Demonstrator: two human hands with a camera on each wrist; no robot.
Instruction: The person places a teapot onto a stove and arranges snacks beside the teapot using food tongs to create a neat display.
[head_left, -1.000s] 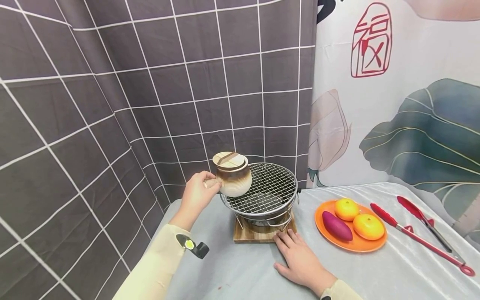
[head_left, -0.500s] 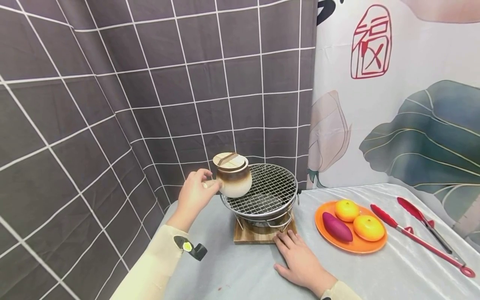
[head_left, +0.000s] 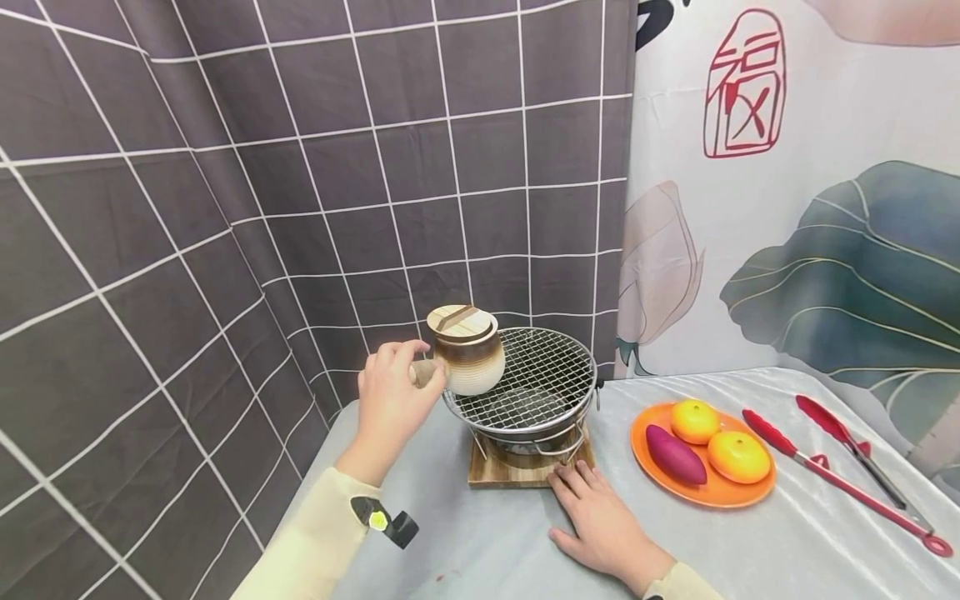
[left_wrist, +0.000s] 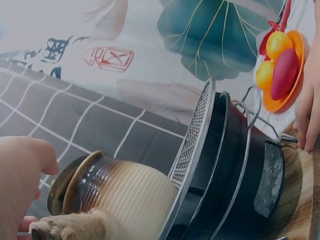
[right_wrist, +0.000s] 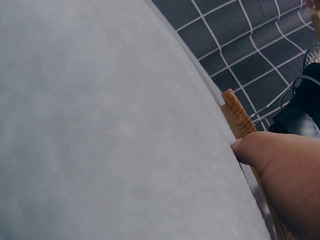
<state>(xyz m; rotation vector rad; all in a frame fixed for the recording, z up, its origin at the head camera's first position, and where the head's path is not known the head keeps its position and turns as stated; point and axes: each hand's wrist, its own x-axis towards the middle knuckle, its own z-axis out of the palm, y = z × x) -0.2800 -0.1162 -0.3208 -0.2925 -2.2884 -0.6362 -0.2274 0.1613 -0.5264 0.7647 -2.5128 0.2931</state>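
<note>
A small brown and cream ribbed pot (head_left: 471, 367) with a wooden lid (head_left: 459, 322) stands upright on the left side of the round wire grill rack (head_left: 540, 367). Around its twine-wrapped handle (left_wrist: 70, 227) my left hand (head_left: 393, 396) is spread loosely; in the left wrist view a gap shows between a fingertip and the handle. Below the rack, the dark grill bowl (left_wrist: 240, 175) sits on a wooden board (head_left: 510, 473). My right hand (head_left: 603, 525) lies with straight fingers touching the board's front edge; the right wrist view shows its thumb (right_wrist: 250, 150) beside the board.
To the right, an orange plate (head_left: 712, 493) holds two orange-yellow fruits (head_left: 738, 457) and a purple sweet potato (head_left: 675, 455). Red-tipped tongs (head_left: 847, 483) lie beyond it on the pale tablecloth (head_left: 480, 550). A dark checked curtain (head_left: 345, 233) hangs close behind and at the left.
My left hand has loosened from the pot handle, its fingers spreading and shifting slightly left. The pot stays in place on the rack, and my right hand has not moved.
</note>
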